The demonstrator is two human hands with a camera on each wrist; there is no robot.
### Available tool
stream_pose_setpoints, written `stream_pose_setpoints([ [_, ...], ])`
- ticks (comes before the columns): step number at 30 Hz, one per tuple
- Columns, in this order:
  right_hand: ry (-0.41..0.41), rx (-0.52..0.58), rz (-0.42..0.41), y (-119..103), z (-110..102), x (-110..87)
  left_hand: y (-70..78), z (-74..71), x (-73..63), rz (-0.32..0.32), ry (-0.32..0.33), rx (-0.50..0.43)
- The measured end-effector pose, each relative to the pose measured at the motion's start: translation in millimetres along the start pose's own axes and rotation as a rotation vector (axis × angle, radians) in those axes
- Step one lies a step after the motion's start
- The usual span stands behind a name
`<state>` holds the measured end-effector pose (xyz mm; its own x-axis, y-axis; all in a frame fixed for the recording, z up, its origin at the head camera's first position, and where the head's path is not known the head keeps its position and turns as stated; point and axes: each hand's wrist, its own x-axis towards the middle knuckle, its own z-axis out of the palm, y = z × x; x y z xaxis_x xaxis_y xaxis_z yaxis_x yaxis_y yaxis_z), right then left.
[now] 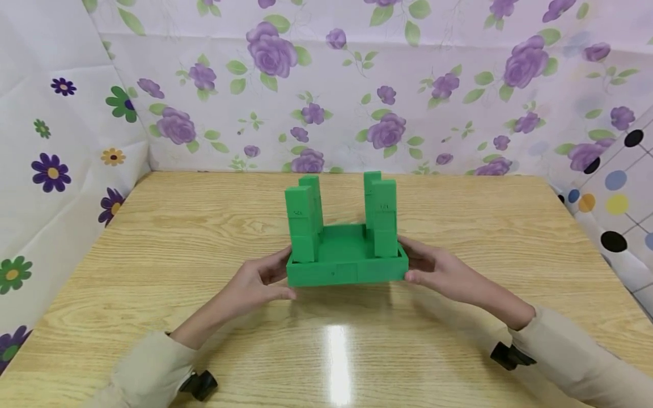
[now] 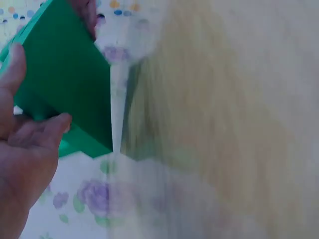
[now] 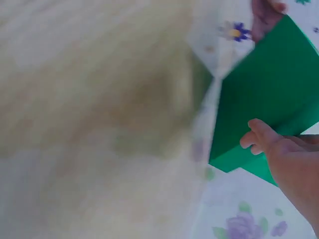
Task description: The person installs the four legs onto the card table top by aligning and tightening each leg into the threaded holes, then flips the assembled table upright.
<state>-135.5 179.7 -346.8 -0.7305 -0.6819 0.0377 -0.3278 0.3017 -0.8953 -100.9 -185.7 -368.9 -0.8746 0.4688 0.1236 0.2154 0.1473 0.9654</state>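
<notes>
A shallow green tray [image 1: 347,273] is held level above the table, between both hands. Block columns stand at its corners, among them a front left column [image 1: 301,224] and a front right column [image 1: 386,218], stacked from green blocks with small printed numbers. My left hand [image 1: 255,286] grips the tray's left side, and my right hand [image 1: 444,275] grips its right side. Both wrist views show the tray's flat underside [image 2: 70,79], with fingertips curled beneath it and a gap between it and its reflection in the tabletop.
The glossy wood-grain table [image 1: 178,226] spreads around the tray, with a bright light reflection near its front. Flower-patterned sheeting [image 1: 336,90] hangs behind it and along the left side; dotted sheeting [image 1: 617,226] hangs at the right.
</notes>
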Motion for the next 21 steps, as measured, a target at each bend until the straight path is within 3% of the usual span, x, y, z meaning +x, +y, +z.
stream_pose_setpoints([
  [3, 0.024, 0.006, -0.023, -8, -4, -0.5, 4.7, 8.8, -1.5, 0.018, 0.09, 0.032],
  [5, 0.042, -0.014, -0.048, -12, -2, 0.0, 9.8, 12.4, -1.4, 0.057, 0.164, 0.116],
  [9, 0.173, -0.241, -0.159, -14, 7, 0.7, 20.9, 15.4, 3.1, 0.161, 0.264, 0.299],
  [11, 0.265, -0.395, -0.227, -14, 9, 0.6, 24.0, 16.4, 6.0, 0.206, 0.265, 0.351],
  [14, 0.34, -0.517, -0.309, -13, 9, 0.4, 26.5, 17.1, 8.7, 0.225, 0.246, 0.392],
  [17, 0.338, -0.54, -0.33, -12, 8, 1.2, 30.4, 15.0, 10.7, 0.226, 0.234, 0.449],
  [21, 0.285, -0.535, -0.285, -12, 7, 1.7, 36.6, 10.8, 14.3, 0.202, 0.205, 0.485],
])
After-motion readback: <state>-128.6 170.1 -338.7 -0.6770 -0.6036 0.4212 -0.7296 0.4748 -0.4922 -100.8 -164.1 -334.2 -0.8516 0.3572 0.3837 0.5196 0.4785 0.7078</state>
